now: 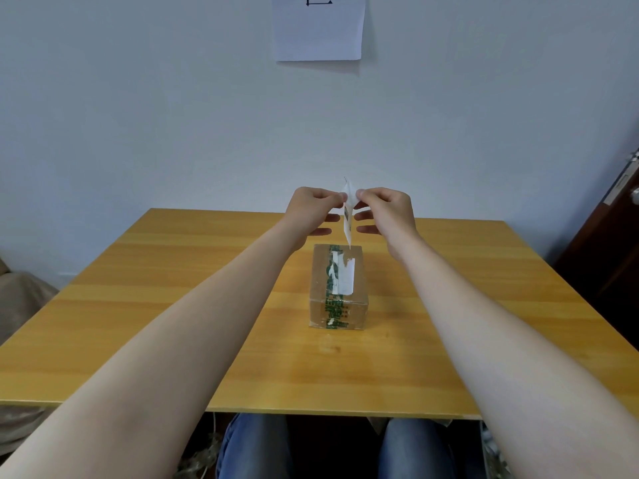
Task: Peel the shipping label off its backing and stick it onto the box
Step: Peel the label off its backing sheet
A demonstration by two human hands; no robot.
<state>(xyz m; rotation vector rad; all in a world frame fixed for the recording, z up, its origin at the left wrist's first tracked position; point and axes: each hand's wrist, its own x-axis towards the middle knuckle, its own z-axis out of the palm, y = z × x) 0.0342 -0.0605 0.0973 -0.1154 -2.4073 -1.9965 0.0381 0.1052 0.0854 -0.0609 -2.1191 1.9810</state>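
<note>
A small brown cardboard box stands in the middle of the wooden table, sealed with green-printed tape and bearing white label remnants on its top. Above its far end I hold the white shipping label sheet edge-on and nearly upright. My left hand pinches the sheet's upper part from the left with thumb and forefinger. My right hand pinches it from the right at the same height. The other fingers of both hands are spread. I cannot tell whether label and backing have separated.
A white paper sheet is stuck to the pale wall behind the table. A dark door with a handle stands at the right edge. My knees in jeans show under the table's near edge.
</note>
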